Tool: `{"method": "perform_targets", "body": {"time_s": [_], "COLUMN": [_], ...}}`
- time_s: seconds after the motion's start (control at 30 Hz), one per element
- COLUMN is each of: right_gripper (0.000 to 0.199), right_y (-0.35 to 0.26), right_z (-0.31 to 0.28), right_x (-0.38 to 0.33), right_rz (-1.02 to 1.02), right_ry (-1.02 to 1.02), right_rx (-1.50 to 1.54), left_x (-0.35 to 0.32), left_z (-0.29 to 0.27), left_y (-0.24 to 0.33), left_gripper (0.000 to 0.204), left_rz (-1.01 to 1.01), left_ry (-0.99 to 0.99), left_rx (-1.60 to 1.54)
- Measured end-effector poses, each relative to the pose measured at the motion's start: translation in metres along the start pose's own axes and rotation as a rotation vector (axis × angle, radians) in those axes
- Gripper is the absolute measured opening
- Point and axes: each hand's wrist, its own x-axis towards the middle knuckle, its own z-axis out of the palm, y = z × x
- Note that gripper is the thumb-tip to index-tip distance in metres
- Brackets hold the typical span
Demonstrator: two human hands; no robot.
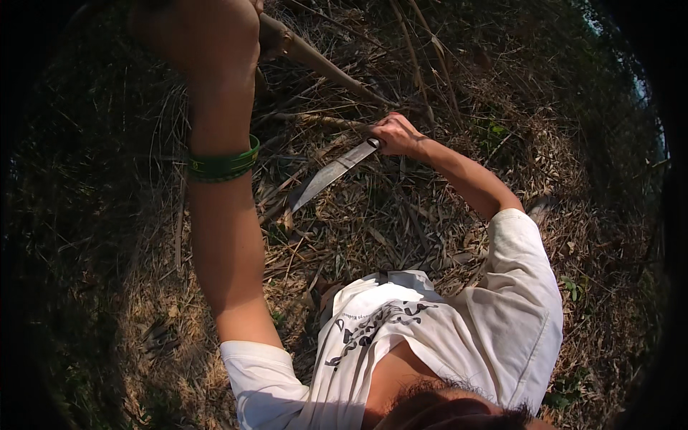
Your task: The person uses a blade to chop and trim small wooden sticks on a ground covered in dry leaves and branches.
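Observation:
My right hand [398, 135] is closed around the handle of a machete [334, 173]. Its broad metal blade points down and left over dry leaves. Raised at the upper left, my left hand [204, 32] is in shadow and partly cut off by the top edge. It appears closed on a thick branch [322, 66], though most of its fingers are hidden. This branch slants from beside the left wrist down toward my right hand. A thinner stick [315, 119] lies just left of the right hand, behind the blade; whether they touch I cannot tell.
Dry leaves and broken twigs [401, 222] cover the ground. Thin upright stems [437, 57] stand beyond my right hand, among tangled brush. Dark green growth [79, 193] fills the left side. A small green plant [571, 288] grows at the right.

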Motion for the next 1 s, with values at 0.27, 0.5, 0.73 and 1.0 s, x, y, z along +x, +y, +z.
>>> {"method": "perform_targets", "body": {"time_s": [0.27,0.5,0.73,1.0], "right_gripper": [0.040,0.018,0.015,0.045], "right_y": [0.135,-0.007,-0.029,0.095], "right_z": [0.068,0.039,0.001,0.047], "right_x": [-0.069,0.006,0.022,-0.045], "right_rz": [0.887,0.710,-0.211,0.849], "right_ry": [-0.220,-0.575,0.029,-0.378], "right_rx": [0.044,-0.004,0.092,0.104], "left_x": [0.000,0.011,0.009,-0.014], "left_z": [0.003,-0.010,-0.033,-0.011], "left_y": [0.010,-0.013,-0.001,0.000], "left_gripper": [0.031,0.029,0.033,0.032], "left_rz": [-0.063,-0.081,-0.472,-0.058], "left_ry": [0.030,0.051,-0.220,-0.023], "left_rx": [0.009,-0.036,-0.596,-0.088]}}
